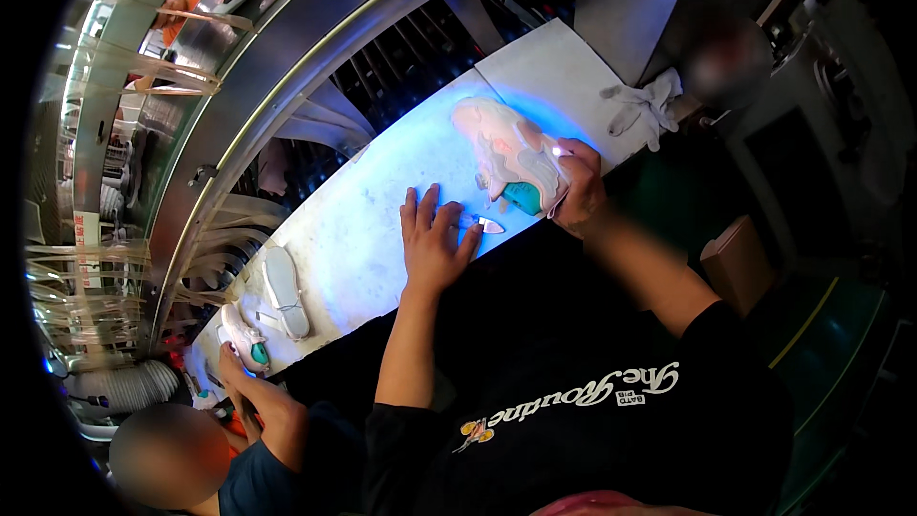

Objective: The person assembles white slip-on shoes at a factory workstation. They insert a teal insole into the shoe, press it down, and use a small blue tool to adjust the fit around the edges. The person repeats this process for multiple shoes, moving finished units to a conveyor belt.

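Note:
A pale pink and grey shoe (pixel 516 148) with a teal-green last (pixel 522 197) inside lies on the white bench (pixel 368 201) under blue light. My right hand (pixel 580 189) is closed around one end of it, and a bright violet-white spot glows at the fingertips. To the left, my left hand (pixel 435 241) rests on the bench with its fingers spread. Close beside its thumb lies a small tool with a pointed, shiny tip (pixel 490 225); the hand partly hides its other end.
White gloves (pixel 645 107) lie at the bench's far right end. A shoe sole (pixel 285 291) sits on the left part, where another person's hand (pixel 232 363) touches a second shoe (pixel 245 336). Behind the bench runs a curved metal machine frame (pixel 315 57). A cardboard box (pixel 737 263) stands at right.

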`<state>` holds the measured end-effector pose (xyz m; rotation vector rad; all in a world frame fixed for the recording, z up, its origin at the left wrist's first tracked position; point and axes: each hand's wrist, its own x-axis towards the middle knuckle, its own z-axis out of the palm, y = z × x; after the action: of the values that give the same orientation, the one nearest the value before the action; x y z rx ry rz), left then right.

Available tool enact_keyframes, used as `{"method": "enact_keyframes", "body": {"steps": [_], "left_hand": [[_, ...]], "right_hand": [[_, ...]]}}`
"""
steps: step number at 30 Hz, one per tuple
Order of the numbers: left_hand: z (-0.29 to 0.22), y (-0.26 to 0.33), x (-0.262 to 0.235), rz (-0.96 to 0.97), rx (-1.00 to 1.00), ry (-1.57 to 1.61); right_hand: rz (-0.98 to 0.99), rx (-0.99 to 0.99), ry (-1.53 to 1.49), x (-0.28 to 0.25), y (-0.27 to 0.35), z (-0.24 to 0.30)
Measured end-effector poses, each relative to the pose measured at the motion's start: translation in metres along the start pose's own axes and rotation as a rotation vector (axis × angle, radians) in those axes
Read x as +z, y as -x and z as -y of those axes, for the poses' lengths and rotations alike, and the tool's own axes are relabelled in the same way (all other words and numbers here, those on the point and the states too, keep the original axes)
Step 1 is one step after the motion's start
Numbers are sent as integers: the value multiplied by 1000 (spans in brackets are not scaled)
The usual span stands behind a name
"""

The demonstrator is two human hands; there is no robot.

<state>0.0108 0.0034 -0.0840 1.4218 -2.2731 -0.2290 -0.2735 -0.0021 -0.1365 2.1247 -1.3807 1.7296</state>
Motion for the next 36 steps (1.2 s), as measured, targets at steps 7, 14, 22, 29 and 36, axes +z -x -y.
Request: {"method": "enact_keyframes", "body": {"steps": [7,14,22,29,36], "left_hand": [[-5,1,2,-41,1,-64],[-4,1,2,-35,-2,-45],[-4,2,-17,-68,0,90],[15,13,-11,-192,-24,270],[12,7,-5,-229,-64,400]], "right_hand": [[31,53,13,0,2,-4],[115,56,13,-12,-13,2],[-67,1216,-786,-42,-52,-10],[-437,524,-990,-83,-284,31],[-93,296,-513,-27,-624,42]]}}
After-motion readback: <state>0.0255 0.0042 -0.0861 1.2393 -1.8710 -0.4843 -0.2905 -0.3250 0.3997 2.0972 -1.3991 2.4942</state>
